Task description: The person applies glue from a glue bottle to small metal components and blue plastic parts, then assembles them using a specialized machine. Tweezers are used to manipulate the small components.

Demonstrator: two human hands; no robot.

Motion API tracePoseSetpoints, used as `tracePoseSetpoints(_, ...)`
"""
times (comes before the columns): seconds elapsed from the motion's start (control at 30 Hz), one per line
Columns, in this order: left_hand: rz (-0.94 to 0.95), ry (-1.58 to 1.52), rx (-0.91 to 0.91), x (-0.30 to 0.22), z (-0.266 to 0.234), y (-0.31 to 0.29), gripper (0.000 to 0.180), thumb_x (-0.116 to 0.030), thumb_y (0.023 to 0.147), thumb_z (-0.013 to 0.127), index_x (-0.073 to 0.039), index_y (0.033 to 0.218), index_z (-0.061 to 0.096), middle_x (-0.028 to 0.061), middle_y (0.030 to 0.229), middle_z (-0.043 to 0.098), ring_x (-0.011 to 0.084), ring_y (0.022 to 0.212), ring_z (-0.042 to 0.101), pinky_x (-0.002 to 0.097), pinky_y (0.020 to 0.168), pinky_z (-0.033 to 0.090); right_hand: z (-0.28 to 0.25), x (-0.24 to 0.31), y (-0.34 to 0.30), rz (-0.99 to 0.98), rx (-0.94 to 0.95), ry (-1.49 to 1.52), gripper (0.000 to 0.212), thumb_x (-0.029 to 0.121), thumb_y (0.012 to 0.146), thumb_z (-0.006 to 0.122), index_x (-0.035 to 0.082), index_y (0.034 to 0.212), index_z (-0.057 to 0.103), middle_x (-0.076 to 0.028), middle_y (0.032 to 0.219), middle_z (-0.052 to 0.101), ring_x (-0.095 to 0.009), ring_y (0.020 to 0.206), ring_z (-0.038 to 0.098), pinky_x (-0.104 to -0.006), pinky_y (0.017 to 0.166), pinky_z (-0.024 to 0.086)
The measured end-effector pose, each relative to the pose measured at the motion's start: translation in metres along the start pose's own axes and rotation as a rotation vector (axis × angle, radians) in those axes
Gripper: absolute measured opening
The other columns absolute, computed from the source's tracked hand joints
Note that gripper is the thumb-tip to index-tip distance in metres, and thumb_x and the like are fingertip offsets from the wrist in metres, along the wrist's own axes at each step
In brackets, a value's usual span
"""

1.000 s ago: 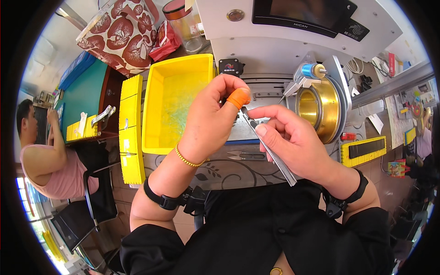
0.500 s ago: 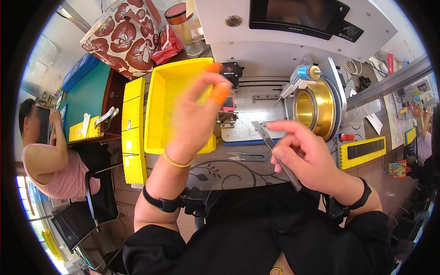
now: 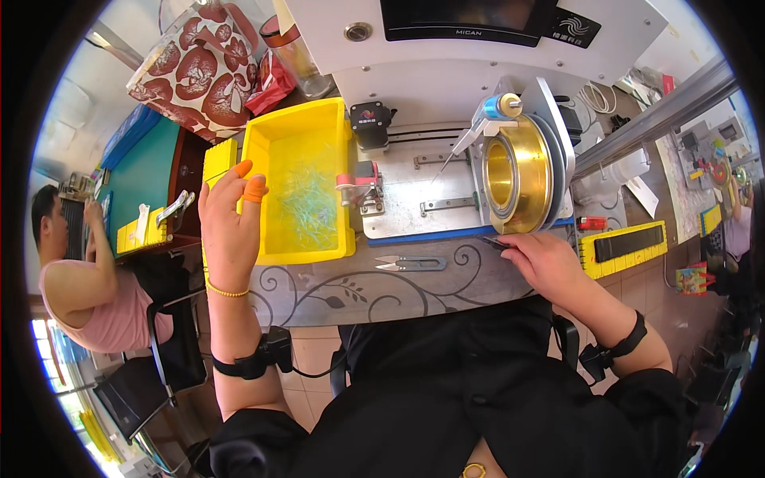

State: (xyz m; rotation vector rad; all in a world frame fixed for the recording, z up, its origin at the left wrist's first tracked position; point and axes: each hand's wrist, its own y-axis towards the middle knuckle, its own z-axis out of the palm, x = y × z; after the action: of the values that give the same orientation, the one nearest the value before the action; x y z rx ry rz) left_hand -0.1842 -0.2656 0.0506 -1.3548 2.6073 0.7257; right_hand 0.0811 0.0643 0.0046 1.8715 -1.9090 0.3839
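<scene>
My left hand [image 3: 229,231] is raised at the left edge of a yellow bin [image 3: 304,255], fingers apart and empty, with orange finger cots [image 3: 253,188] on two fingertips. Pale green strands [image 3: 307,209] lie in the bin. My right hand [image 3: 550,267] rests on the patterned tabletop [image 3: 335,291] just below a gold spool [image 3: 514,171]. It pinches a thin dark metal tool [image 3: 492,242] whose tip points left. Small grey snips [image 3: 410,263] lie on the table between my hands.
A white machine [image 3: 446,56] with a metal plate [image 3: 414,199] stands behind the bin and spool. A yellow tray [image 3: 625,248] sits at the right. A floral bag [image 3: 199,72] and a jar [image 3: 299,52] are at the back left. Another person [image 3: 80,287] sits at the far left.
My hands were together near the middle. My left hand swung out to the left over the bin and opened. My right hand moved right and down to the table with the thin tool.
</scene>
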Motion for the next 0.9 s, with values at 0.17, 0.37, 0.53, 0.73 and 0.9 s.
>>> tracePoseSetpoints(0.17, -0.059, -0.217, -0.134, -0.029, 0.009, -0.007, 0.018, -0.011, 0.084, 0.069, -0.005, 0.1, 0.065, 0.0124, 0.116, 0.066, 0.03, 0.109, 0.06, 0.0414, 0.104, 0.038, -0.016, 0.028, -0.005, -0.187, -0.011, -0.022, 0.021, 0.018, 0.082, 0.071, 0.005, 0.098, 0.065, -0.012, 0.096, 0.066, -0.03, 0.088, 0.064, -0.0382, 0.075, 0.052)
tracePoseSetpoints(0.37, -0.108, -0.409, -0.108, -0.041, 0.022, -0.015, 0.024, -0.008, 0.081, 0.071, -0.003, 0.104, 0.065, 0.0137, 0.11, 0.067, 0.0318, 0.104, 0.062, 0.0342, 0.097, 0.045, -0.044, 0.096, 0.056, -0.562, -0.348, -0.144, 0.028, 0.012, 0.072, 0.077, 0.01, 0.099, 0.068, -0.003, 0.103, 0.062, -0.026, 0.104, 0.059, -0.0437, 0.089, 0.047)
tracePoseSetpoints(0.53, -0.316, -0.761, 0.056, -0.035, 0.024, -0.021, 0.035, -0.03, 0.099, 0.054, 0.001, 0.109, 0.067, 0.0119, 0.108, 0.069, 0.0211, 0.105, 0.062, 0.0296, 0.099, 0.041, -0.021, 0.106, 0.113, -0.441, -0.471, -0.284, 0.024, 0.009, 0.072, 0.075, 0.01, 0.095, 0.066, -0.003, 0.109, 0.06, -0.025, 0.119, 0.051, -0.0476, 0.103, 0.037)
tracePoseSetpoints(0.73, -0.267, -0.887, 0.042, -0.047, 0.013, -0.029, 0.04, -0.028, 0.105, 0.042, 0.003, 0.108, 0.067, 0.0111, 0.109, 0.068, 0.0188, 0.105, 0.061, 0.031, 0.096, 0.043, -0.007, 0.101, 0.124, -0.335, -0.412, -0.235, 0.017, 0.004, 0.072, 0.072, 0.01, 0.084, 0.061, -0.003, 0.101, 0.061, -0.026, 0.119, 0.053, -0.0506, 0.108, 0.032)
tracePoseSetpoints(0.9, -0.235, -0.983, -0.016, -0.056, 0.016, -0.033, 0.031, -0.025, 0.102, 0.05, 0.001, 0.103, 0.068, 0.0055, 0.1, 0.07, 0.0117, 0.093, 0.059, 0.026, 0.085, 0.045, -0.003, 0.104, 0.13, -0.378, -0.446, -0.136, 0.015, 0.001, 0.073, 0.069, 0.01, 0.08, 0.058, -0.002, 0.096, 0.061, -0.025, 0.119, 0.054, -0.0511, 0.108, 0.031)
